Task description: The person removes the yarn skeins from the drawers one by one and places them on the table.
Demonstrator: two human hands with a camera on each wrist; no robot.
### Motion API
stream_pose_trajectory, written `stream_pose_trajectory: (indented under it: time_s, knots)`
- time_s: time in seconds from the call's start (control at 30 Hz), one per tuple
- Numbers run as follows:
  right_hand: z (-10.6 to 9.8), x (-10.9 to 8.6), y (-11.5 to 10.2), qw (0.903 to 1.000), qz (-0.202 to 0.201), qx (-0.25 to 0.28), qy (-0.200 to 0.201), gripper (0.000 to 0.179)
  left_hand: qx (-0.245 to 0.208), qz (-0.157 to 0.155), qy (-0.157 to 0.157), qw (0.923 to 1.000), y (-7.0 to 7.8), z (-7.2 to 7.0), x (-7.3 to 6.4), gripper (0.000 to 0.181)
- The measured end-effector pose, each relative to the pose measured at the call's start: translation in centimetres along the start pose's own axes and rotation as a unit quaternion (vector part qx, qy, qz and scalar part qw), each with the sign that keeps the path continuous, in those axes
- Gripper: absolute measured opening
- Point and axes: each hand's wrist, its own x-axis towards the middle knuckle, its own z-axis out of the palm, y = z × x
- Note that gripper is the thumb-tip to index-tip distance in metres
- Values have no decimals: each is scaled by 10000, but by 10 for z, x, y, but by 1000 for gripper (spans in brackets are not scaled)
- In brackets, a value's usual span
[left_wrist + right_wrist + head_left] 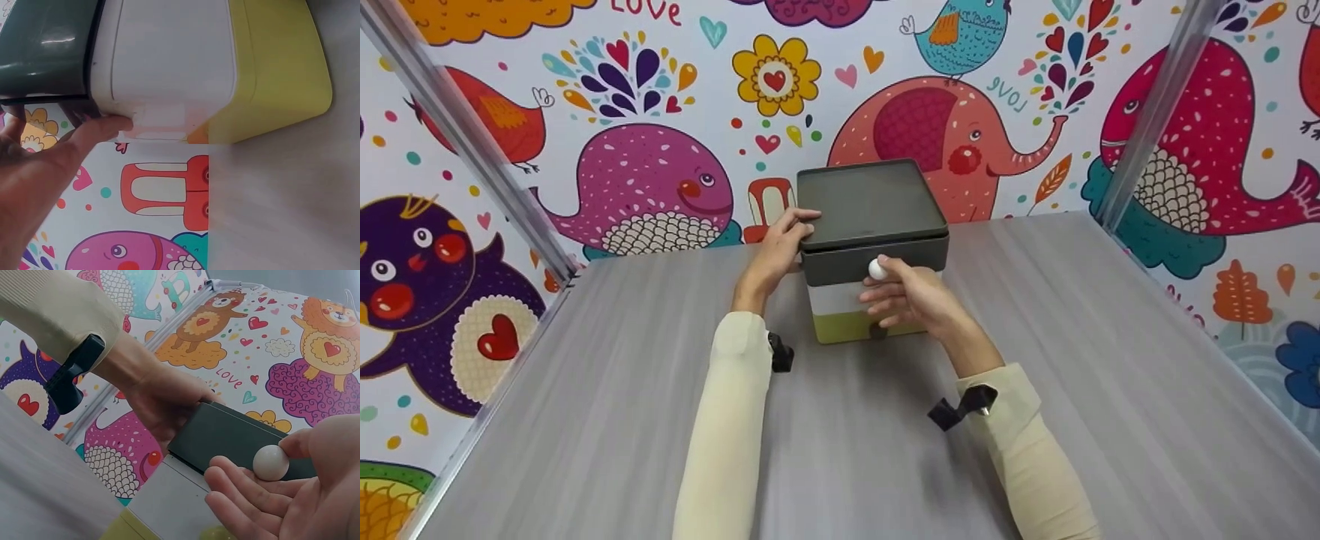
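A box in three tiers, dark green above white above yellow, stands on the table, its dark green top edged by a low rim. At its left side my left hand holds the upper part, with fingertips over the top edge. In the left wrist view the thumb presses near a corner of the white tier. My right hand pinches a round white knob at the front of the dark green tier, thumb above and the other fingers spread below. A dark knob shows on the yellow tier.
The box stands near the far end of the grey table, close to a wall panel printed with cartoon animals. Metal posts stand at the sides. Both sleeves carry black wrist mounts.
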Motion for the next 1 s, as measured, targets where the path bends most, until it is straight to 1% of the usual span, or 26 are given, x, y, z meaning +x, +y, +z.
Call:
stream_pose_trajectory:
  time_s: [0.17,0.43,0.63,0.83,1.0]
  knots:
    - [-1,-6,0,9991,-29,-414,-92,56,18,-35,-48,10000,-4,1,2,37]
    - [-3,-11,-6,9972,-2,-718,-200,56,60,-3,-20,10000,-3,-1,2,37]
    - [-4,-12,-7,9965,48,-801,-224,57,-4,78,6,10000,-2,0,3,37]
    - [-3,-15,-10,9968,146,-746,-238,56,143,205,45,9997,-2,-1,3,37]
    - [-2,-16,-10,9969,149,-740,-231,57,133,144,-6,9998,-2,-3,3,37]
